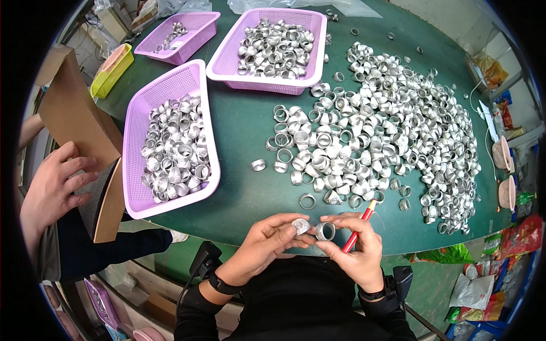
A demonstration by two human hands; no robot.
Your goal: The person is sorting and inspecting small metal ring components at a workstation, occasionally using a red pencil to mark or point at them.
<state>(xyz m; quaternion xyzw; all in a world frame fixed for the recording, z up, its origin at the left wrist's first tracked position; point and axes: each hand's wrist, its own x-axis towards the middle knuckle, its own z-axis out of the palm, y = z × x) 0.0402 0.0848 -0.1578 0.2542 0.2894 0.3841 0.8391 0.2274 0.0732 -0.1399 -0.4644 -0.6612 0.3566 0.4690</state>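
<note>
Ring (301, 226) pinched in my left hand (272, 243), second ring (325, 231) in my right hand (360, 250) with red pencil (359, 227), aimed one o'clock; pile (392, 128) same bearing, nearer right.

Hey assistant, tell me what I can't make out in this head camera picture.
All in the head view:
Design on the metal ring in the left hand: too small to tell.
Lower rings in the loose heap: hidden by those on top.
Floor of the nearest purple basket: partly hidden by the rings in it.
Co-worker: hand visible, but head cut off by the picture's dark left rim.
</note>
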